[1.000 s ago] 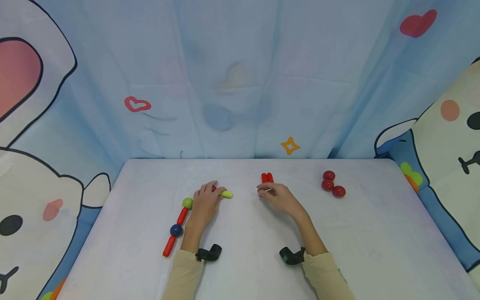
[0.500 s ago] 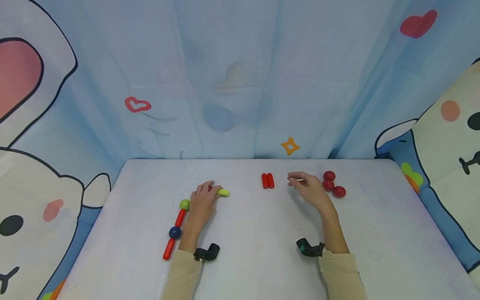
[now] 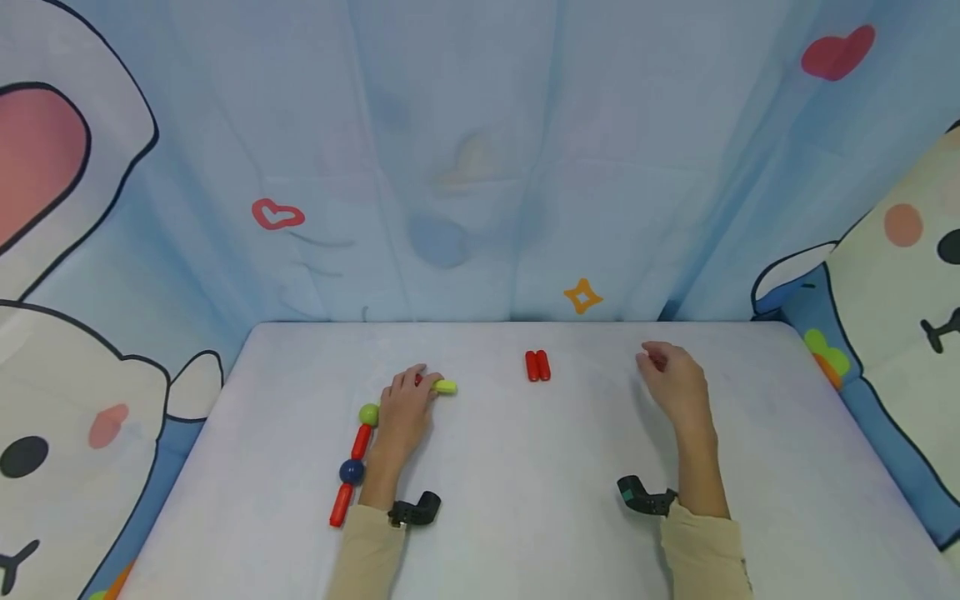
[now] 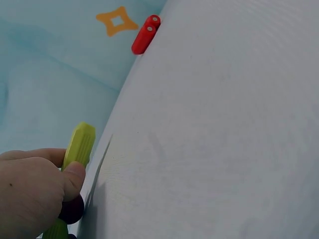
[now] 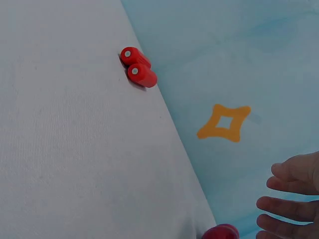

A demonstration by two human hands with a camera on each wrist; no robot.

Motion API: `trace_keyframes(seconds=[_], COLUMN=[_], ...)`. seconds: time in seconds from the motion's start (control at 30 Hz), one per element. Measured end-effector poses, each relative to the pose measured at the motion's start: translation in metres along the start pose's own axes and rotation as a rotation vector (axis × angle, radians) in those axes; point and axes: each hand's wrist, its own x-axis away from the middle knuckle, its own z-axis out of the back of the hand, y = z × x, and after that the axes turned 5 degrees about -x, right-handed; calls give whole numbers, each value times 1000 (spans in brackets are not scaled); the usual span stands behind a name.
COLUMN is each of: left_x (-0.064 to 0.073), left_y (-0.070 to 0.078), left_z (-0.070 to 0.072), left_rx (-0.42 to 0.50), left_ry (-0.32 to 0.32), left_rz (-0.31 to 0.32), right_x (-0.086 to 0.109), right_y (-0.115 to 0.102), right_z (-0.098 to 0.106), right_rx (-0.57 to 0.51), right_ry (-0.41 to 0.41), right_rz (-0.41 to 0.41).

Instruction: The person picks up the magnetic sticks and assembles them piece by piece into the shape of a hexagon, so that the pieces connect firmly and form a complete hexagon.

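In the head view my left hand [image 3: 405,417] pinches a yellow-green magnetic rod [image 3: 446,387] between thumb and finger. The left wrist view shows a dark red ball [image 4: 73,209] at that rod's lower end, and a green rod [image 4: 56,230] below it, partly hidden by the hand. A chain runs down beside this hand: a green ball [image 3: 368,414], a red rod [image 3: 362,442], a blue ball [image 3: 352,472] and another red rod [image 3: 341,505]. My right hand [image 3: 677,387] hovers over the red balls [image 5: 221,232], its fingers loosely bent and apart from one another.
Two red magnetic rods [image 3: 537,366] lie side by side near the back of the white table [image 3: 517,500]. Behind the table's far edge hangs a blue printed curtain [image 3: 480,208]. Dark wrist cameras [image 3: 417,508] sit on both forearms.
My right hand has moved right, from beside the two red rods to over the red balls, which it now hides in the head view. My left hand with its rod has shifted slightly left.
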Motion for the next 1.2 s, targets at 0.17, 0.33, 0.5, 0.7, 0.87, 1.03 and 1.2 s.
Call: trace_keyframes(seconds=[0.17,0.33,0.5,0.7,0.87,1.03,1.2], left_x=[0,2,3,3,2,1,1], left_y=[-2,-3,-4,-3,-2,0,0], left_z=[1,1,-1,0,0,0,-1], left_rx=[4,4,3,6,4,1,1], left_ry=[2,-3,-7,1,5,4,6], left_rz=[2,4,7,3,-2,0,2], right_x=[-4,-8,-11,-14,-14,-14,-13], right_y=[5,13,26,35,36,31,27], right_z=[4,4,0,-3,-6,-9,-13], right_rx=[13,26,84,156,195,195,183], right_ry=[-13,-42,-83,-59,-65,-126,-167], right_rz=[-63,-94,-88,-60,-25,7,38])
